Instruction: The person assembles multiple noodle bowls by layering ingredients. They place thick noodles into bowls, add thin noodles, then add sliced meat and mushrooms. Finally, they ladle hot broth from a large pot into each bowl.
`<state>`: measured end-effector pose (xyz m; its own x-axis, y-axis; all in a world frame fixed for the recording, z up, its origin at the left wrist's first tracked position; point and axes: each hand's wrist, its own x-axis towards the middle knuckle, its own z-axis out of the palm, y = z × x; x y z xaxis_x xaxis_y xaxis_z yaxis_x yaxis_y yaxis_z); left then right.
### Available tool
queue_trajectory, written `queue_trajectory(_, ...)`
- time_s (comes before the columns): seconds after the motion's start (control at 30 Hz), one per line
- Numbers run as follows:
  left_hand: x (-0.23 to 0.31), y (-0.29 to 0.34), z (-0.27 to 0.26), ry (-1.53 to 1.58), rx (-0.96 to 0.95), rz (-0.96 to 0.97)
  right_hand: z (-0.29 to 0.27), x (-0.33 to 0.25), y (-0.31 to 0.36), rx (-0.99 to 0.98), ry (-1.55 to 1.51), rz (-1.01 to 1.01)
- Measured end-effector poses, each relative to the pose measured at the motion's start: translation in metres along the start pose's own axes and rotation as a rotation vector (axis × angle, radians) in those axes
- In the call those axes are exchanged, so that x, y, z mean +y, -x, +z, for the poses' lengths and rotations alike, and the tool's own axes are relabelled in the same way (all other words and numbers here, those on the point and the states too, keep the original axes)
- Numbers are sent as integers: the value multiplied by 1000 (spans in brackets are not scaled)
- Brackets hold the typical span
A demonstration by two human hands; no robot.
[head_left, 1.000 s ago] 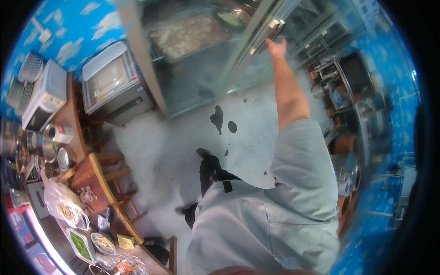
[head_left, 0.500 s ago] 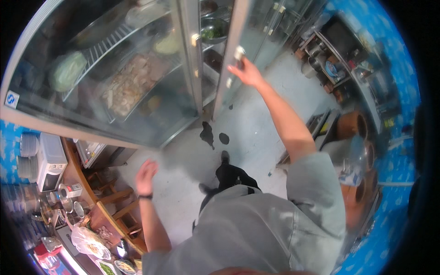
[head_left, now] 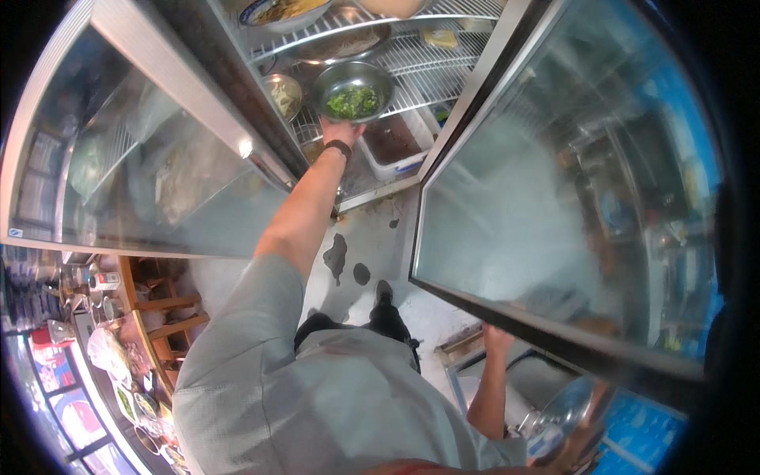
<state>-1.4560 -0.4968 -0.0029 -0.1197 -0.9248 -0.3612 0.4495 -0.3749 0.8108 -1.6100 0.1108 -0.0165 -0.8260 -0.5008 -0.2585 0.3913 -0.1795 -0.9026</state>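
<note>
Inside the open glass-door fridge, a metal bowl (head_left: pixel 377 77) of chopped greens (head_left: pixel 352 103) sits at a wire shelf. My left hand (head_left: pixel 342 131) is closed on the bowl's near side, its fingers partly hidden beneath it. My right hand (head_left: pixel 497 338) is low on the right, by the bottom edge of the opened right glass door (head_left: pixel 507 214). The door frame covers its fingers, so I cannot tell whether it grips the door. Just below the greens bowl stands a white tub (head_left: pixel 423 131) with dark reddish contents.
The left glass door (head_left: pixel 214 210) stands open beside my left arm. A smaller bowl of pale food (head_left: pixel 283 93) is left of the greens, and a patterned bowl (head_left: pixel 273 14) sits on the shelf above. Wooden shelving (head_left: pixel 168 324) stands at the left; dark wet patches (head_left: pixel 336 257) mark the floor.
The right fridge door has swung wide open to the right. My right hand has left its handle area and dropped low right. My left hand has reached into the fridge and taken hold of the bowl.
</note>
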Motion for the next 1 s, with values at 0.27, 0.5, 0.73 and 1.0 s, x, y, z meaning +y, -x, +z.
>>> queue_trajectory(0.27,-56,-46,70,167,-35,-221,-51,-42,-28,-140,925,-369)
queue_trajectory(0.5,24,-157,-71,793,533,-25,7,-84,-8,-188,770,-105)
queue_trajectory(0.73,7,-99,-38,664,423,-58,-8,-56,-25,-292,791,-451)
queue_trajectory(1.0,-20,147,-71,360,-147,-383,16,-43,2,-518,704,-150)
